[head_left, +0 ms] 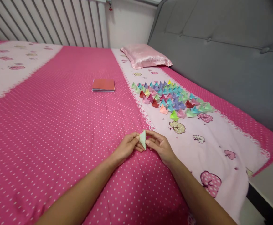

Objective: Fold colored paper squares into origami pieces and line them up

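A small pale green piece of folded paper (142, 140), roughly a triangle, is held up between both hands over the bed. My left hand (129, 145) pinches it from the left, thumb in front and fingers behind. On the other side, my right hand (158, 145) has its index finger at the top corner and its thumb by the right edge. Beyond the hands stand many small folded paper boats (168, 97) in several colours, grouped in rows. A stack of square paper (103, 85) with an orange-red sheet on top lies farther off to the left.
The bed has a pink dotted and white patterned cover (80, 125). A shiny pink pillow (146, 56) lies at the back, near the grey padded headboard (216, 47). A white radiator (44, 23) stands along the far wall. The bed's edge drops away at the lower right.
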Demonstrator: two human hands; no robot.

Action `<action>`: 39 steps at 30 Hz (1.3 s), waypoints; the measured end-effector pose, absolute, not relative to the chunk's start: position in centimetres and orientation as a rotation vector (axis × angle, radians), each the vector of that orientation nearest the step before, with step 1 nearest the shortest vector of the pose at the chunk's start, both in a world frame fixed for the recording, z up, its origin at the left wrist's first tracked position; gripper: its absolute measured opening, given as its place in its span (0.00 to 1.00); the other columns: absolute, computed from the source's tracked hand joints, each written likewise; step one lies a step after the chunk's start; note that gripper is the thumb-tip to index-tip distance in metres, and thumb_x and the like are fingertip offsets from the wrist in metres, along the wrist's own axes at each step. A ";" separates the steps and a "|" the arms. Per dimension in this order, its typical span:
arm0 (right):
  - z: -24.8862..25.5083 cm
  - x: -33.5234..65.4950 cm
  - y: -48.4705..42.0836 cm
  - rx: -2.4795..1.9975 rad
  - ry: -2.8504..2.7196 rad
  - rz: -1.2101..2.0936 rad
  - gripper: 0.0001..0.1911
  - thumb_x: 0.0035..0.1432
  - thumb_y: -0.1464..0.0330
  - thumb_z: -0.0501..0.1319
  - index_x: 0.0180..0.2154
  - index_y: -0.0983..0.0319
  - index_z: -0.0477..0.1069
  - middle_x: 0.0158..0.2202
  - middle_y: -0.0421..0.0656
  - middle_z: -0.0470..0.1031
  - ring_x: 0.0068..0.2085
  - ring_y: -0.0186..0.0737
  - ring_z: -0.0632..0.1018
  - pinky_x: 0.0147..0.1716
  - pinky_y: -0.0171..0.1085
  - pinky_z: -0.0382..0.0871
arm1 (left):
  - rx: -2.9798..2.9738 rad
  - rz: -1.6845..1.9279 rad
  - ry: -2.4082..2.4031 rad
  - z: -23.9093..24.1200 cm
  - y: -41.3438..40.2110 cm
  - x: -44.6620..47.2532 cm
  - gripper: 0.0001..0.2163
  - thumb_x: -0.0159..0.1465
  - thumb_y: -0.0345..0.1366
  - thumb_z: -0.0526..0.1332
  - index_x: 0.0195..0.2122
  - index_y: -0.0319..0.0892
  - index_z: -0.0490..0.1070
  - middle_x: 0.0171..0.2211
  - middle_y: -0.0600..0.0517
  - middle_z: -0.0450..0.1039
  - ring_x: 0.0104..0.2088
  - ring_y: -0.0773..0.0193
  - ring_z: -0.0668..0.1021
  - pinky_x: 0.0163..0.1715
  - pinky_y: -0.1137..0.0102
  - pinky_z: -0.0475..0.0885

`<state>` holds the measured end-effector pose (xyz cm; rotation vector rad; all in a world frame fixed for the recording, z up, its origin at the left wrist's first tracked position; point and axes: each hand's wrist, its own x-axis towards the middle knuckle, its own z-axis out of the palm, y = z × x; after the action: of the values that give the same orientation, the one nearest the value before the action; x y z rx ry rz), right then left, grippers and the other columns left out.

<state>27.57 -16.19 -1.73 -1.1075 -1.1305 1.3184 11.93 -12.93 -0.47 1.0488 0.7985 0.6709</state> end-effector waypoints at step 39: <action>-1.2 26.9 -17.0 -1.323 -1.820 0.260 0.17 0.59 0.70 0.52 0.48 0.54 0.71 0.59 0.43 0.61 0.54 0.46 0.64 0.54 0.51 0.57 | 0.744 0.775 0.626 0.3 -14.1 12.7 0.03 0.55 0.29 0.60 0.31 0.36 0.72 0.30 0.52 0.74 0.33 0.68 0.76 0.42 0.68 0.71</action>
<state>26.92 -17.00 -1.20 -1.3233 -1.8202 0.2599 12.69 -14.07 0.32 0.7436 0.6265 0.7749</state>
